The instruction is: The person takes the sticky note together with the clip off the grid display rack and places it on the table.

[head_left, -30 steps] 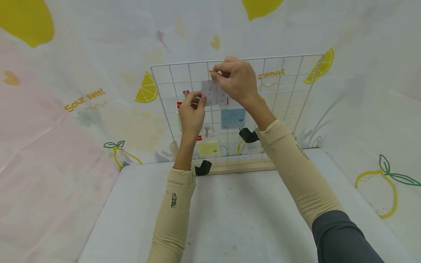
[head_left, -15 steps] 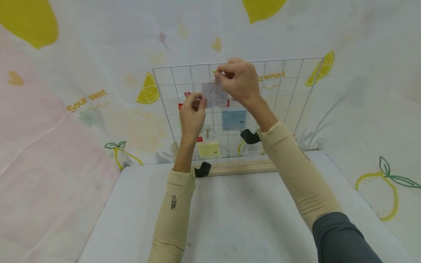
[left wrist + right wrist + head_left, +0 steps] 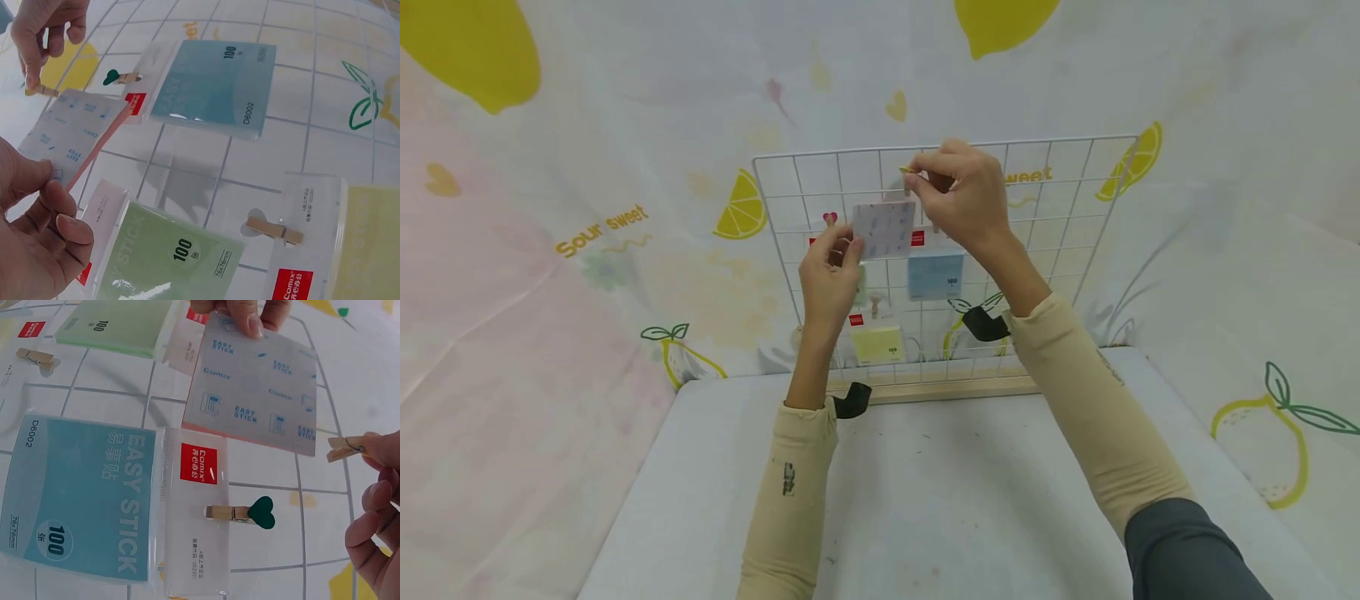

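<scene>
By its edge, my left hand [image 3: 829, 279] holds a sticky note pad [image 3: 253, 387] with a pink side and a white backing printed "EASY STICK". The pad is tilted in front of the wire grid [image 3: 1060, 221]. To its upper right, my right hand [image 3: 962, 192] pinches a small wooden clothespin [image 3: 345, 449] between thumb and forefinger. In the right wrist view a gap lies between clothespin and pad. Behind them a blue sticky note pack [image 3: 81, 497] hangs on the grid by a clothespin with a green heart [image 3: 260, 513].
A green sticky note pack [image 3: 172, 256] hangs behind my left hand, partly covered. Lower down hangs a yellow pack [image 3: 878, 344] with a plain wooden clothespin [image 3: 275, 230]. The grid stands in a wooden base [image 3: 940, 388] on a white table [image 3: 917, 500], before a lemon-print sheet.
My left hand has shifted slightly left and down with the pad. My right hand has moved right with the clothespin, so hand and pad are farther apart. The head view has tilted a little.
</scene>
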Demonstrator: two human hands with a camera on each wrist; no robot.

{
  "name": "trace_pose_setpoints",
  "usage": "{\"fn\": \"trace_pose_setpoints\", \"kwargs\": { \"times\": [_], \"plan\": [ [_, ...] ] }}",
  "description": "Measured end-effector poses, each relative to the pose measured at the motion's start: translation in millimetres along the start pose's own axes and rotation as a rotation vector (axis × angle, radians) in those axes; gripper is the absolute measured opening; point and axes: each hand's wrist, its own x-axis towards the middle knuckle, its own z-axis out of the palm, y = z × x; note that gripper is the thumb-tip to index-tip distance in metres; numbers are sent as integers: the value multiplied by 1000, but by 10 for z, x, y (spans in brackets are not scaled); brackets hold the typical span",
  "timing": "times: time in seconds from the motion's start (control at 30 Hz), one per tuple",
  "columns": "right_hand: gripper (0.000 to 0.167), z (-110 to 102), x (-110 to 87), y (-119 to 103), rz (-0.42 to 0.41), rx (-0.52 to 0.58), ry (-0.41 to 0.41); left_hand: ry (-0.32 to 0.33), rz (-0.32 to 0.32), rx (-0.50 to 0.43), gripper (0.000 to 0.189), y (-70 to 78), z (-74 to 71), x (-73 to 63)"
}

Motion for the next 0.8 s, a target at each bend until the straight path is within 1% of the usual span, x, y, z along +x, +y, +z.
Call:
{"fn": "trace_pose_setpoints", "kwargs": {
  "times": [0.13, 0.3, 0.47, 0.63, 0.8],
  "plan": [
    [9, -44, -64, 5, -46, -8, 1, 2, 40, 12, 11, -10, -59, -51],
    [9, -109, -161, -19, -55, -12, -30, 8, 99, 2, 13, -1, -136, -133],
    [8, -153, -250, -30, -70, 28, -30, 8, 153, 10, 15, 17, -227, -198],
    [8, -193, -374, -3, -87, 36, -40, 17, 165, 17, 14, -2, -310, -258],
    [9, -249, -505, 32, -58, 45, -43, 37, 154, 48, 11, -30, -376, -316]
  ]
}}
